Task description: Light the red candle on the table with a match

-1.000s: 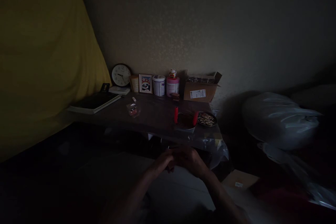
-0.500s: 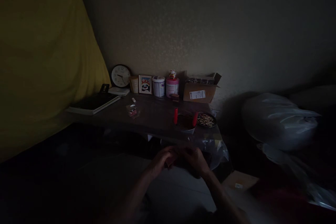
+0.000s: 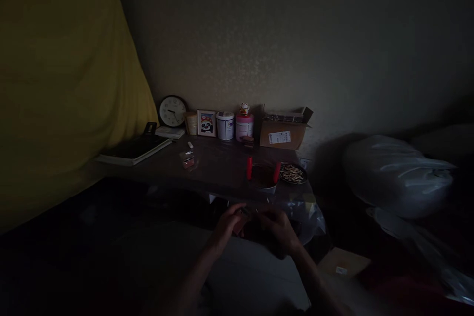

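My left hand (image 3: 225, 227), in front of the table's near edge, is closed round a small reddish box (image 3: 238, 227). To its right, my right hand (image 3: 278, 227) is closed in a pinch close to the box. A tiny pale tip shows at its fingertips, too dark and small to name. Beyond the hands, a metal bowl (image 3: 264, 189) with dark contents stands near the table edge. Two upright red sticks that look like candles (image 3: 249, 168) rise at its sides. A round dish of matchstick-like pieces (image 3: 292, 174) sits right beside the bowl.
Along the wall stand a clock (image 3: 172, 111), a panda picture (image 3: 206, 123), a white tub (image 3: 225, 126), a pink-lidded tub (image 3: 244, 127) and a cardboard box (image 3: 280, 138). A clear packet (image 3: 188, 162) lies on the dim table (image 3: 218, 168). A plastic bag (image 3: 396, 175) bulges at right.
My hands have drawn slightly apart, and a gap with a pale tip now shows between them. The whole view has shifted a little downward.
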Tool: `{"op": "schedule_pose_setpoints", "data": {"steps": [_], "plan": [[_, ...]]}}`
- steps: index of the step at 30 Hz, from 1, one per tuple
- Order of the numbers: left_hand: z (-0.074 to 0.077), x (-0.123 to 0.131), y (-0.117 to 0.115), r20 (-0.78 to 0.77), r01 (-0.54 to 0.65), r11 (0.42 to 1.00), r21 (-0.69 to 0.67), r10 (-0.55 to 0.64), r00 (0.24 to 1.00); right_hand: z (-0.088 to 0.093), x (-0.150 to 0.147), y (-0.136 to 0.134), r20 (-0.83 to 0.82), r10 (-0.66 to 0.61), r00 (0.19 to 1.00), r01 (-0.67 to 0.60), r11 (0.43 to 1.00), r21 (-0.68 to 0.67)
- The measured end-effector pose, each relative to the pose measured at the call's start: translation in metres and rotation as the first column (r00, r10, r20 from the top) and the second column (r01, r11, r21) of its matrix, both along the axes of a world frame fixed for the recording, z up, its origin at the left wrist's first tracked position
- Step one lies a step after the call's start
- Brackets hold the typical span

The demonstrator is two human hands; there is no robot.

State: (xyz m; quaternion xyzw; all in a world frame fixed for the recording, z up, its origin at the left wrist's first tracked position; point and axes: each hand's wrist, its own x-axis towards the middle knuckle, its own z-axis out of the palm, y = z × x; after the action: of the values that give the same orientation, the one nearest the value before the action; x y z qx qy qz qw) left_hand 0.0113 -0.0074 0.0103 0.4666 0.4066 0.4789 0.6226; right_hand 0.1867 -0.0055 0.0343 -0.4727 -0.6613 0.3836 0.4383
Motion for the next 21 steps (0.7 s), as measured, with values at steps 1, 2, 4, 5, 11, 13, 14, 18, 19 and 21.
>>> {"op": "schedule_pose_setpoints", "data": {"steps": [1,2,4,5,11,13,14,18,19,21], "plan": [[0.002,-0.001,-0.001,0.008,-0.006,1.000,0.012,0.006,1.000,0.000,-0.001,0.000,-0.043,-0.010,0.999,0.008,0.999,-0.036],[0.003,-0.001,-0.003,0.016,-0.012,1.000,0.024,0.012,1.000,0.000,-0.003,0.001,-0.078,-0.015,0.997,0.010,0.998,-0.064],[0.004,-0.003,-0.004,0.025,-0.027,0.999,0.041,0.026,0.999,0.000,-0.006,0.000,-0.140,-0.007,0.990,-0.006,0.996,-0.093],[0.003,-0.003,-0.004,0.032,-0.034,0.998,0.046,0.033,0.999,0.000,-0.008,-0.001,-0.168,0.004,0.986,-0.020,0.995,-0.093],[0.007,-0.001,-0.002,0.035,-0.049,0.997,0.052,0.047,0.998,0.003,-0.019,-0.010,-0.264,0.035,0.964,-0.064,0.992,-0.105],[0.011,0.000,-0.003,-0.014,-0.066,0.997,0.046,0.066,0.998,0.005,-0.021,-0.011,-0.255,0.021,0.967,-0.052,0.992,-0.113],[0.012,0.001,-0.005,-0.036,-0.072,0.996,0.054,0.074,0.997,0.005,-0.021,-0.012,-0.251,0.013,0.968,-0.042,0.993,-0.112],[0.014,0.002,-0.010,-0.047,-0.082,0.988,0.131,0.088,0.995,0.005,-0.022,-0.011,-0.294,-0.016,0.956,-0.025,0.990,-0.137],[0.014,0.003,-0.010,-0.038,-0.082,0.987,0.139,0.088,0.995,0.004,-0.023,-0.011,-0.311,-0.018,0.950,-0.031,0.988,-0.153],[0.013,0.003,-0.010,-0.027,-0.081,0.988,0.132,0.085,0.996,0.002,-0.024,-0.011,-0.332,-0.021,0.943,-0.041,0.983,-0.178]]}}
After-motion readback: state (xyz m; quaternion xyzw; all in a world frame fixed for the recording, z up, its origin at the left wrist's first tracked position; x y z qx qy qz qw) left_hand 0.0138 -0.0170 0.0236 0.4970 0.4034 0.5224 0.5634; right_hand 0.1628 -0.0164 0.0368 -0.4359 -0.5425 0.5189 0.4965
